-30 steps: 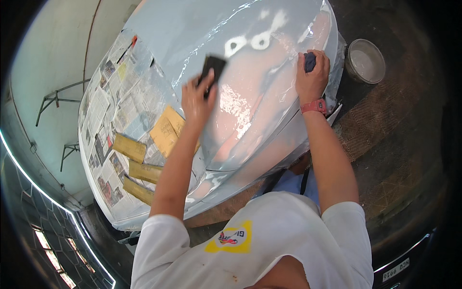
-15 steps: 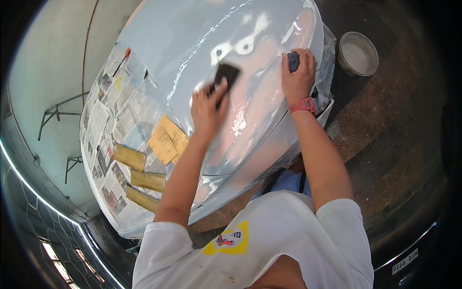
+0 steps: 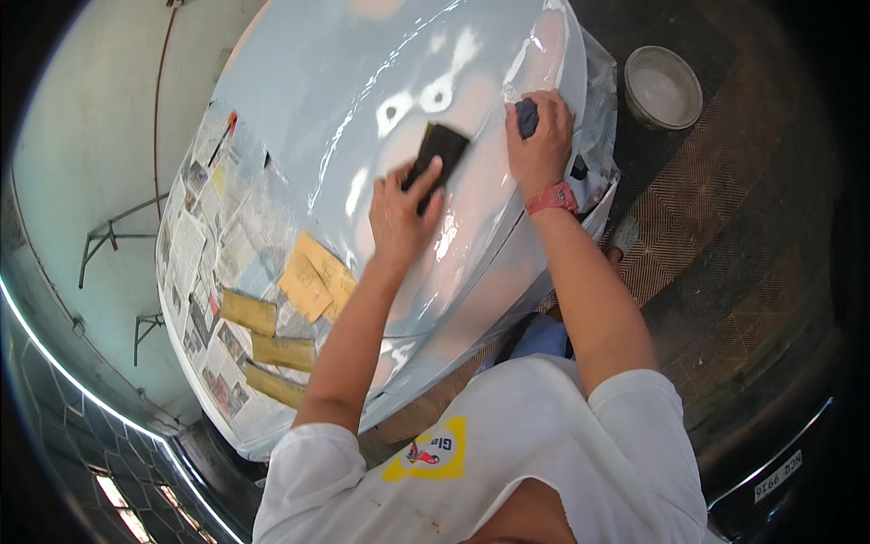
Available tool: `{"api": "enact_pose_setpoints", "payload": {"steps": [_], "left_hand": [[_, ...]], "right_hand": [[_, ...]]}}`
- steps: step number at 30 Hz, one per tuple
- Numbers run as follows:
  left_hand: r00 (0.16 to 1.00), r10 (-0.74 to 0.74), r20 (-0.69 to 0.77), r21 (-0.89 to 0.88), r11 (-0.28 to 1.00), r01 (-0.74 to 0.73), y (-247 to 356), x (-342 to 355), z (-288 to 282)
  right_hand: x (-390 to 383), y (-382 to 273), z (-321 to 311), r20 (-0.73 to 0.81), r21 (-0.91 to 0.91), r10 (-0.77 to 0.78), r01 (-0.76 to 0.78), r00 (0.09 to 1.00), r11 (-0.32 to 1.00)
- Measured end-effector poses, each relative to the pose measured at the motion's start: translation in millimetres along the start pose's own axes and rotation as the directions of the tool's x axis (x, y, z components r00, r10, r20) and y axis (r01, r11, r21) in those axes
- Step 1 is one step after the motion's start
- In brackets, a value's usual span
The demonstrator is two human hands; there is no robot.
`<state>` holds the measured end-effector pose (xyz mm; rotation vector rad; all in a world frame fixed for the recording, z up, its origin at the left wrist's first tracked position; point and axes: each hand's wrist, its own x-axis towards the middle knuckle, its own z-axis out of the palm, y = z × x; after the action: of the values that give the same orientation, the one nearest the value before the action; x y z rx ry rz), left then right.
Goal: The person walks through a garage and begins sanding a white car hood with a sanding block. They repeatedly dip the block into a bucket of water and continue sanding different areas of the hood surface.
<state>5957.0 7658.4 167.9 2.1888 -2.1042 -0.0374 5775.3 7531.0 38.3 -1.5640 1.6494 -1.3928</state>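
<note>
My left hand point(image 3: 405, 213) presses a black sheet of sandpaper point(image 3: 442, 150), seemingly wrapped round a flat block, on a wet, shiny car body panel point(image 3: 362, 82). A thin yellowish edge shows at the block's far end. The panel is pale blue-grey with pinkish patches. Over near the panel's right edge, my right hand point(image 3: 546, 140) is closed round a dark bluish wad point(image 3: 526, 118), perhaps a cloth or sponge; the fingers cover most of it. That hand rests against the panel, with a red watch point(image 3: 551, 198) on its wrist.
Newspaper point(image 3: 195, 240) covers the panel's left side. On it lie several yellowish strips point(image 3: 249, 313) and folded tan sandpaper sheets point(image 3: 306, 288). A round bucket point(image 3: 663, 88) of cloudy liquid stands on the floor to the right. Plastic sheeting point(image 3: 596, 109) hangs along the panel's right edge.
My left hand has slid the sandpaper block rightward and a little nearer across the panel. The right hand keeps about the same spot on it. The whole view has shifted slightly.
</note>
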Motion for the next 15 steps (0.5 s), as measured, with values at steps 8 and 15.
{"api": "enact_pose_setpoints", "payload": {"steps": [8,15], "left_hand": [[0.972,0.016,-0.234,0.092,0.996,0.005,-20,144,39],[0.993,0.079,-0.084,0.025,0.997,-0.077,28,81,35]], "right_hand": [[-18,-19,-8,0.05,0.007,0.11,-0.11,0.993,0.994],[-29,20,-25,0.014,0.085,0.115,-0.116,0.993,0.99]]}}
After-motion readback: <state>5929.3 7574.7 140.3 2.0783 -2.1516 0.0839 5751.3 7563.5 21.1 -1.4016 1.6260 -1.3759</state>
